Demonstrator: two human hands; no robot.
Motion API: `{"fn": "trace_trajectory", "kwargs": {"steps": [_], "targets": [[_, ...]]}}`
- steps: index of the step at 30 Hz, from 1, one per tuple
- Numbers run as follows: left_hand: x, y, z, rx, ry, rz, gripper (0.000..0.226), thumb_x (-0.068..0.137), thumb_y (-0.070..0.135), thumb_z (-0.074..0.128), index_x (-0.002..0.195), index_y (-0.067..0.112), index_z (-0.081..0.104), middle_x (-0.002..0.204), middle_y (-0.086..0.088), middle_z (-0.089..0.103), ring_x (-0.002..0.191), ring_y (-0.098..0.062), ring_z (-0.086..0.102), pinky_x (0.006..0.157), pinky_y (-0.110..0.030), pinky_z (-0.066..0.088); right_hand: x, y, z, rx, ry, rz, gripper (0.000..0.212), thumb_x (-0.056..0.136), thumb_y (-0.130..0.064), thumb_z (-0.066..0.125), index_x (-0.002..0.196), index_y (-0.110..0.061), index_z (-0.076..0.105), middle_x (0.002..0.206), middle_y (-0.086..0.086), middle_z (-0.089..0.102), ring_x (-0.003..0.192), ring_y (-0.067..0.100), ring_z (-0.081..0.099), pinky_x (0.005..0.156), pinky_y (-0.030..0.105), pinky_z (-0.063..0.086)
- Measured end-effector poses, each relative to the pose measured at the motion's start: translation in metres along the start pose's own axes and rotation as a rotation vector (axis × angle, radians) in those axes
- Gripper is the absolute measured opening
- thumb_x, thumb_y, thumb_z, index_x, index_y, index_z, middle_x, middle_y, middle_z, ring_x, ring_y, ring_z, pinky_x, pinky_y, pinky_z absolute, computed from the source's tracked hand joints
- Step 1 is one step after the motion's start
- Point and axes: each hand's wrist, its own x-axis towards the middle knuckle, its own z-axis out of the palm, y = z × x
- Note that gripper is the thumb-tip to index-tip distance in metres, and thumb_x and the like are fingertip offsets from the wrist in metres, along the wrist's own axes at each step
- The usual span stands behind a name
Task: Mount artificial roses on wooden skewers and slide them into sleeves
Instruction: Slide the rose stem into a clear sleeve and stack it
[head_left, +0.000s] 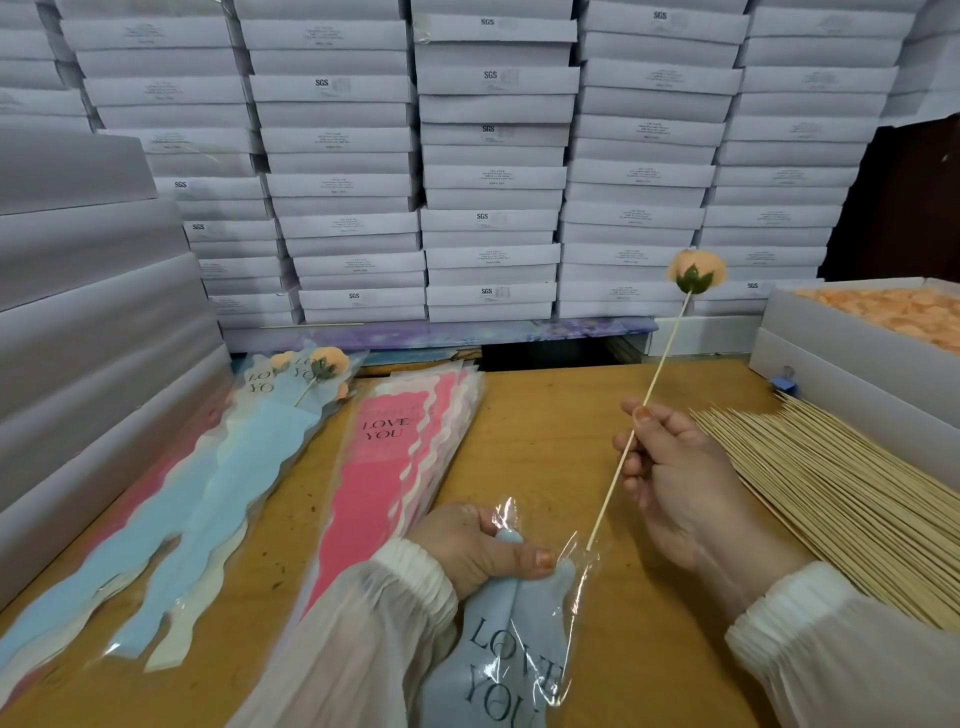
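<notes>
Gripping "LOVE YOU" sleeve (511, 654), left hand (475, 551)

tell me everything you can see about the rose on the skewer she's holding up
The rose is a peach-orange artificial bud with green sepals at its base, mounted on the top of a thin, pale wooden skewer. The skewer tilts, bloom up and to the right, pinched mid-shaft by the right hand. Its lower tip sits at the clear mouth of the blue sleeve, which the left hand holds.

Your right hand (670, 478) pinches a skewer (631, 441) whose peach rose (696, 270) points to one o'clock; your left hand (478, 551) grips a blue sleeve (514, 649) on the table (545, 415).
</notes>
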Motion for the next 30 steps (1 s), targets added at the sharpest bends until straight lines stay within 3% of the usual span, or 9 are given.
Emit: {"fn": "trace_trajectory", "kwargs": {"steps": [3,4,7,14,17,22,26,30], "targets": [[-0.004,0.004,0.003,-0.035,-0.004,0.013,0.068,0.03,0.035,0.089,0.083,0.0,0.066,0.082,-0.014,0.067,0.075,-0.03,0.063,0.078,-0.039,0.053,-0.001,0.001,0.002,0.008,-0.012,0.002,0.015,0.097,-0.017,0.051,0.101,-0.015,0.064,0.06,0.0,0.058,0.042,0.003,0.046,0.038,0.015,0.041],[-0.002,0.004,0.003,-0.069,-0.009,0.007,0.075,0.028,0.035,0.087,0.089,-0.004,0.068,0.085,-0.014,0.069,0.075,-0.03,0.066,0.076,-0.037,0.055,-0.002,0.001,0.002,0.017,-0.016,0.004,0.014,0.097,-0.017,0.051,0.101,-0.015,0.064,0.061,0.001,0.058,0.042,0.003,0.047,0.038,0.015,0.041],[-0.002,0.004,0.005,-0.182,-0.047,0.008,0.055,0.036,0.029,0.085,0.079,-0.002,0.071,0.069,-0.011,0.072,0.056,-0.019,0.066,0.057,-0.025,0.054,-0.003,0.001,0.003,0.045,-0.032,0.013,0.013,0.096,-0.015,0.051,0.103,-0.013,0.062,0.064,0.003,0.058,0.042,0.004,0.049,0.039,0.016,0.044],[0.0,0.0,0.004,-0.189,-0.023,0.017,0.057,0.036,0.032,0.086,0.079,-0.002,0.072,0.07,-0.014,0.072,0.057,-0.022,0.066,0.056,-0.027,0.055,-0.005,0.0,0.003,0.091,-0.049,0.024,0.011,0.097,-0.014,0.049,0.101,-0.012,0.06,0.065,0.004,0.058,0.042,0.005,0.051,0.039,0.016,0.046],[0.002,-0.003,0.005,-0.238,-0.004,0.019,0.014,0.057,0.011,0.085,0.057,0.012,0.071,0.061,-0.01,0.072,0.052,-0.02,0.068,0.049,-0.024,0.054,-0.004,0.0,0.003,0.069,-0.043,0.005,0.012,0.097,-0.015,0.049,0.102,-0.013,0.06,0.066,0.005,0.058,0.044,0.005,0.05,0.04,0.017,0.045],[0.001,-0.001,0.009,-0.256,0.034,-0.024,0.038,0.054,0.009,0.087,0.08,0.001,0.06,0.067,-0.016,0.072,0.057,-0.027,0.069,0.058,-0.033,0.058,-0.001,0.0,0.0,0.063,-0.016,-0.008,0.013,0.097,-0.015,0.049,0.101,-0.014,0.061,0.066,0.004,0.057,0.044,0.005,0.05,0.04,0.017,0.045],[0.0,0.002,0.015,-0.249,-0.023,-0.015,0.034,0.064,0.005,0.082,0.091,-0.004,0.062,0.078,-0.021,0.069,0.06,-0.026,0.066,0.057,-0.03,0.057,0.003,0.0,-0.003,0.108,0.011,0.032,0.013,0.097,-0.014,0.048,0.099,-0.015,0.061,0.067,0.004,0.058,0.043,0.004,0.051,0.041,0.017,0.046],[-0.002,0.002,0.019,-0.218,-0.025,-0.013,0.037,0.065,0.004,0.082,0.094,0.0,0.059,0.087,-0.027,0.066,0.068,-0.029,0.064,0.065,-0.036,0.055,0.004,0.002,-0.003,0.145,0.027,0.048,0.011,0.097,-0.014,0.049,0.097,-0.016,0.061,0.069,0.004,0.061,0.044,0.004,0.055,0.042,0.017,0.049]]}}
